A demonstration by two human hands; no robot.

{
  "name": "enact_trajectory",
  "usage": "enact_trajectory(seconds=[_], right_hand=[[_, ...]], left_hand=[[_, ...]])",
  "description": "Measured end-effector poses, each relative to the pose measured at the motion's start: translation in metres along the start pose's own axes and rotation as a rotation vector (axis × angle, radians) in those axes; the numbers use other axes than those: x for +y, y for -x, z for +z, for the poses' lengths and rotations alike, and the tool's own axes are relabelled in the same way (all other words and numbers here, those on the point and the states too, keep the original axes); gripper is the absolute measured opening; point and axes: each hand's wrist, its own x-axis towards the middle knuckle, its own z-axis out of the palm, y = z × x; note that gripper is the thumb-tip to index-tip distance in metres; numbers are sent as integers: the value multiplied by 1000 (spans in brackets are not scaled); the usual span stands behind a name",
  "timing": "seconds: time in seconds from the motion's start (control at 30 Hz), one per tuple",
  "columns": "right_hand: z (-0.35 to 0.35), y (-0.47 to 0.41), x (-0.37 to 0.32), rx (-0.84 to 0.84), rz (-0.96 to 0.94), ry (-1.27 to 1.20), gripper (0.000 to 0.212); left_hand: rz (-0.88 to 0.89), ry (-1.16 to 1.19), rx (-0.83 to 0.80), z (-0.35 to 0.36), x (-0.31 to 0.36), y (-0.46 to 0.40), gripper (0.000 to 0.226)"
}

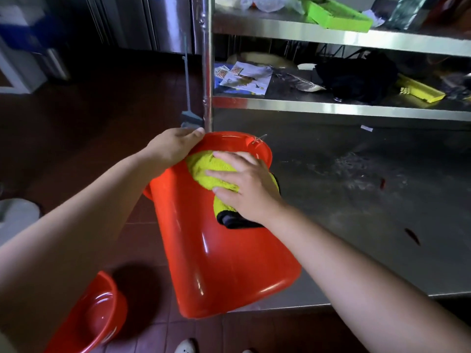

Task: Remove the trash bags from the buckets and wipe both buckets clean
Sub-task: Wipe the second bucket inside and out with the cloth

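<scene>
A red bucket [219, 256] lies tipped on its side at the left edge of the steel counter, its bottom toward me and its rim pointing away. My left hand [173, 147] grips the rim at the far left. A yellow-green cloth [211, 169] with a black edge lies on the bucket's outer wall near the rim, and my right hand [244, 184] presses flat on it with straight fingers. On the floor at the lower left stands a second red bucket [94, 317], open side up, with no bag visible inside it.
The steel counter [356, 200] stretches to the right, smeared with wet marks. Above it steel shelves [331, 105] hold papers, a black cloth, and yellow and green items. A shelf post [207, 72] rises just behind the bucket rim. Dark red floor tiles lie on the left.
</scene>
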Motion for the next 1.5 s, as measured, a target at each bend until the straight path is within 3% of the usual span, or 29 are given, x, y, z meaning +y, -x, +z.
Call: enact_trajectory(seconds=[0.17, 0.33, 0.57, 0.7, 0.83, 1.07, 1.13, 1.33, 1.5], right_hand=[[5, 13, 32, 83, 261, -246, 36], [15, 17, 51, 74, 527, -566, 35], [11, 0, 50, 66, 747, -728, 39], [13, 2, 16, -63, 456, -173, 45], [11, 18, -36, -156, 179, 200, 54], [29, 60, -87, -344, -217, 492, 57], [25, 62, -79, -312, -192, 456, 55], [1, 49, -27, -197, 141, 260, 58], [-12, 46, 20, -207, 401, -124, 56]], left_hand=[[22, -101, 128, -8, -17, 18, 43], [-36, 136, 143, -24, -36, 35, 35], [-38, 317, 188, -25, -49, 55, 24], [-39, 327, 225, -26, -63, 75, 26], [-67, 293, 287, -20, -72, 90, 37], [-61, 61, 377, -11, -62, 88, 39], [-60, 22, 414, -8, -62, 90, 41], [-102, 136, 445, -6, -68, 94, 33], [-95, 240, 456, -8, -83, 101, 29]])
